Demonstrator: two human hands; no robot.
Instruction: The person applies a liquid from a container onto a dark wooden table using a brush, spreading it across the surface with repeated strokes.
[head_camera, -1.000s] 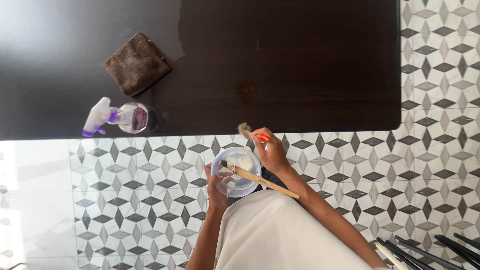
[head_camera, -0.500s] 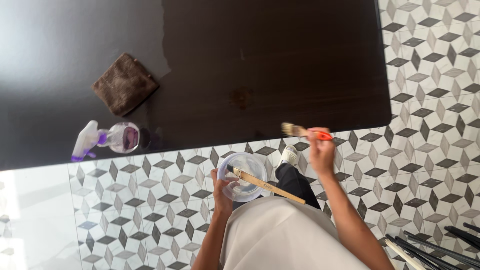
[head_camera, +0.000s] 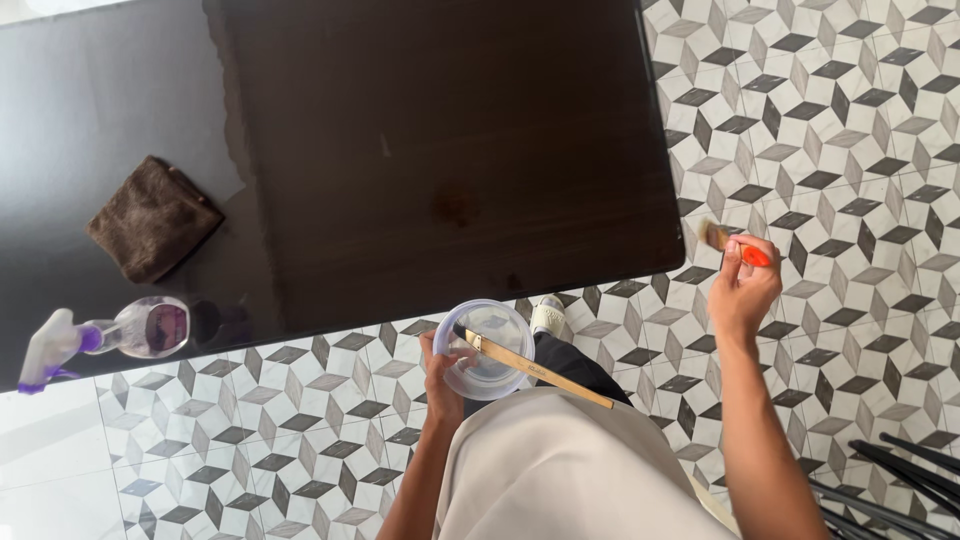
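Observation:
My left hand (head_camera: 442, 375) holds a clear round plastic bowl (head_camera: 492, 330) against my body, with a wooden-handled brush (head_camera: 530, 366) lying across its rim. Raised to the right, my right hand (head_camera: 742, 290) grips a small paintbrush with an orange handle (head_camera: 735, 245), its bristles pointing left just past the right end of the dark wooden table (head_camera: 450, 150). The tabletop looks darker and matte on the right part, glossy on the left.
A folded brown cloth (head_camera: 152, 218) and a clear spray bottle with a purple-white nozzle (head_camera: 110, 335) lie on the table's left side. Patterned tile floor (head_camera: 830, 120) surrounds the table. Dark rods (head_camera: 890, 470) lie at the lower right. My shoe (head_camera: 547, 315) shows below the table edge.
My right hand has carried the orange-handled brush from the bowl rightward, past the table's front edge to beyond its right end. The view has shifted right. The left hand keeps the bowl.

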